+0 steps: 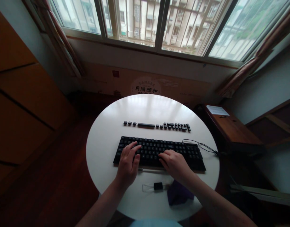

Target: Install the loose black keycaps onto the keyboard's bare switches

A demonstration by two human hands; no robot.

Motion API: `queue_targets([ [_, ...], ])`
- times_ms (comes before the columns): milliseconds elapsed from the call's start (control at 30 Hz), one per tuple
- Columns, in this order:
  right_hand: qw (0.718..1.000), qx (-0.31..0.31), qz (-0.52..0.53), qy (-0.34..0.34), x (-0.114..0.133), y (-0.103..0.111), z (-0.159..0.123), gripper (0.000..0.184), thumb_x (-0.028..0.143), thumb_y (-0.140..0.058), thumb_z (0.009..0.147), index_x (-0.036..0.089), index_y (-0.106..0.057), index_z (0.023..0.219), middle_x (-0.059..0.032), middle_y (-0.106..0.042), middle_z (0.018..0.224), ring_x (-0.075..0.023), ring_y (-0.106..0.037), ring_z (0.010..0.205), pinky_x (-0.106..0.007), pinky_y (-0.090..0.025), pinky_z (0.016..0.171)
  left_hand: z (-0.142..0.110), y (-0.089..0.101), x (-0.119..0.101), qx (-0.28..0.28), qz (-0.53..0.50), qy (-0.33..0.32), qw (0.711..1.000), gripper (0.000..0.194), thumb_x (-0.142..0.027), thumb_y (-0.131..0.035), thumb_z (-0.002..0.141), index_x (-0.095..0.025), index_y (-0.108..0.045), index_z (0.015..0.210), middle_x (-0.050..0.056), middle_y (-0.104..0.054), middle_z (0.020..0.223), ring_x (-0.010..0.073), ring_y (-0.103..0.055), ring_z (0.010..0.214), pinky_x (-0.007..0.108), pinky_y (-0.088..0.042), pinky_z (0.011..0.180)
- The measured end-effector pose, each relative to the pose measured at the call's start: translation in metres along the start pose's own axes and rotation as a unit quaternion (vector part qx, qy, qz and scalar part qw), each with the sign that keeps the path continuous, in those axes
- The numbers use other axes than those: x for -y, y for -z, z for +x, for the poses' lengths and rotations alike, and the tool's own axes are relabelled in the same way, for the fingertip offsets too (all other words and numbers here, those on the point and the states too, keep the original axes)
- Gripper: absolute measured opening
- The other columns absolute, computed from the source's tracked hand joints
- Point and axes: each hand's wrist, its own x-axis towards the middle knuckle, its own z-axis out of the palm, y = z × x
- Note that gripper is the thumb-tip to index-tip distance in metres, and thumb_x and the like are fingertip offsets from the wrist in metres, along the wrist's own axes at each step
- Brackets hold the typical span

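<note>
A black keyboard lies across the round white table, its bottom row apparently bare of keys. Over its left end rests my left hand, fingers apart and touching the keys. My right hand is at the lower middle of the keyboard, fingers curled and pressed together; whatever is between their tips is hidden. Beyond the keyboard stands a row of loose black keycaps, including a long space bar. Nearer me is a wire keycap puller with a black handle, beside a purple cloth partly under my right forearm.
A thin light-coloured tool lies along the keyboard's front edge. The keyboard's cable runs off the right side of the white table. At the right, a wooden side table holds a paper sheet. Barred windows are ahead.
</note>
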Motion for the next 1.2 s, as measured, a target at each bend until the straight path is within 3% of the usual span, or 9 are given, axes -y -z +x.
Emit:
queue_targets([
  [567,0.999,0.035,-0.022,-0.025,0.006,0.003,0.004,0.020,0.025,-0.053,0.097,0.023,-0.071,0.105,-0.0063,-0.070,0.094,-0.0187,-0.066,0.086,-0.025,-0.048,0.072,0.000,0.002,-0.001,-0.019,-0.018,-0.003,1.000,0.034,-0.029,-0.035,0.101,-0.022,-0.056,0.127,0.010,-0.054,0.135,0.0274,-0.048,0.128,0.050,-0.039,0.109],
  [733,0.999,0.003,-0.012,-0.030,0.003,-0.005,0.001,0.019,0.028,-0.056,0.096,0.026,-0.074,0.102,-0.0031,-0.071,0.091,-0.0180,-0.064,0.084,-0.026,-0.045,0.070,0.000,0.003,-0.002,-0.019,-0.017,-0.004,1.000,0.033,-0.029,-0.036,0.101,-0.021,-0.056,0.126,0.010,-0.054,0.135,0.0266,-0.048,0.127,0.049,-0.039,0.109],
  [967,0.999,-0.037,0.001,-0.037,-0.003,-0.004,-0.004,0.024,0.031,-0.057,0.096,0.024,-0.074,0.080,-0.0017,-0.071,0.083,-0.0161,-0.062,0.082,-0.024,-0.040,0.066,0.000,0.001,-0.001,-0.017,-0.018,0.000,1.000,0.033,-0.030,-0.036,0.101,-0.021,-0.056,0.126,0.010,-0.055,0.135,0.0270,-0.048,0.127,0.049,-0.040,0.108],
  [1200,0.998,0.036,-0.046,-0.005,0.004,0.012,-0.011,0.023,0.033,-0.051,0.098,0.029,-0.073,0.106,-0.0019,-0.073,0.080,-0.0178,-0.063,0.075,-0.026,-0.038,0.061,0.002,0.001,-0.002,-0.009,-0.018,-0.005,1.000,0.033,-0.030,-0.036,0.101,-0.021,-0.057,0.125,0.010,-0.056,0.132,0.0266,-0.048,0.127,0.049,-0.040,0.109],
])
